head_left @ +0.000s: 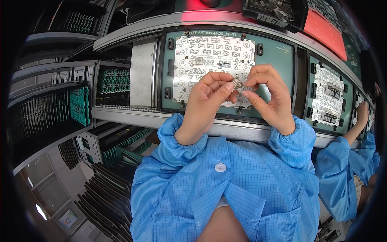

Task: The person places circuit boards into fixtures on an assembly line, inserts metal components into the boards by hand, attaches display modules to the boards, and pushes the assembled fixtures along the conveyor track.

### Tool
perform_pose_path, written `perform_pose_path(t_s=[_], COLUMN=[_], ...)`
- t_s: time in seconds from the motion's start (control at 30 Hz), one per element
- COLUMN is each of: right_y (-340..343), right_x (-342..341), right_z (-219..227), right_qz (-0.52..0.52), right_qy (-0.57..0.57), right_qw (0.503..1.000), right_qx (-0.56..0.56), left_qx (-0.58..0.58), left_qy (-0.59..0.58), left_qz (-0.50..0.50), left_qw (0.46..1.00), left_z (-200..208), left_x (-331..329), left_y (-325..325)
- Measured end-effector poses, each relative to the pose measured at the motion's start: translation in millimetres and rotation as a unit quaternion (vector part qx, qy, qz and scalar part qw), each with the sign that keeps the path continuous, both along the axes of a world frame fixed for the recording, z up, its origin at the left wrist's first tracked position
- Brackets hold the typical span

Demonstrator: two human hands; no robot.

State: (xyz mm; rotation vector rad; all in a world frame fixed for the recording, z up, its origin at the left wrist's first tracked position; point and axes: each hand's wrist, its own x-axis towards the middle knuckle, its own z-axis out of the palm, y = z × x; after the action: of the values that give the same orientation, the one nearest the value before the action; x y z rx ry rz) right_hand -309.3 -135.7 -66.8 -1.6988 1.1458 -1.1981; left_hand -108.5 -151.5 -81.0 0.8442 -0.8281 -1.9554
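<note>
My left hand (209,97) pinches a small, silvery, ribbed electronic part (237,84) between its thumb and fingers. Close against the right end of that part, the curled fingers and thumb of my right hand (270,92) come together; what lies between their tips is too small to make out. Both hands are over a white circuit board (193,47), which sits in a dark green fixture plate (276,64) with black clamps round it. My fingers cover the lower middle of the board. Component rows and round pads show on its visible surface.
A metal rail (238,128) runs along the near side of the line. Racks with green boards (115,80) stand at the left. At the far side are a dark bin of metal parts (278,10) and a red sheet (325,34). Rightward, a co-worker's hand (363,113) reaches over another fixture.
</note>
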Motion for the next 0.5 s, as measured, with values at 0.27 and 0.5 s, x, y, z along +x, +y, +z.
perform_pose_path(t_s=[0.27,0.5], right_y=[0.2,-1.9], right_x=[2.3,4.2], right_z=[-4.4,-2.5], right_qz=[-0.047,-0.051], right_qy=[-0.032,0.066], right_qw=[0.998,0.994], right_qx=[0.022,-0.068], left_qx=[0.037,0.056], left_qy=[-0.005,0.029], left_qz=[-0.036,-0.002], left_qw=[0.999,0.998], left_z=[4.4,1.3], left_x=[-0.2,-0.3], left_y=[0.9,-1.2])
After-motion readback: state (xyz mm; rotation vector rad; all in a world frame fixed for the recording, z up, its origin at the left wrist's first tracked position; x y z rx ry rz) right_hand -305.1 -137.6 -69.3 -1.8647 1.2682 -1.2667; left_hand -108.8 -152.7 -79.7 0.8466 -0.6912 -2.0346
